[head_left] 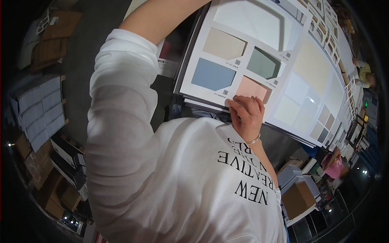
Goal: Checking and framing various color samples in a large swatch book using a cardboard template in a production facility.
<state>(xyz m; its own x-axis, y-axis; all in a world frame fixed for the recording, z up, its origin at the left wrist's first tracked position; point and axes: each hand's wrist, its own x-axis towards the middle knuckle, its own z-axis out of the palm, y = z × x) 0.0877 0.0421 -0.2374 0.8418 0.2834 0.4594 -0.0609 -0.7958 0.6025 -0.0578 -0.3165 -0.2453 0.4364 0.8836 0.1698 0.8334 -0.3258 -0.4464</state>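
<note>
A white sample board with beige, blue, grey-green and pink swatches lies on top of a stack of similar boards. My right hand, a thin bracelet on its wrist, grips the board's near edge just below the pink swatch, fingers curled over it. My left arm, in a white sleeve, rises to the top edge of the picture. My left hand is out of view there. My white printed sweatshirt fills the lower middle.
A larger white board with pale swatches lies to the right, and more boards run along the far right. Cardboard boxes and stacked packs stand at the left. A person in pink and another in yellow are at the right.
</note>
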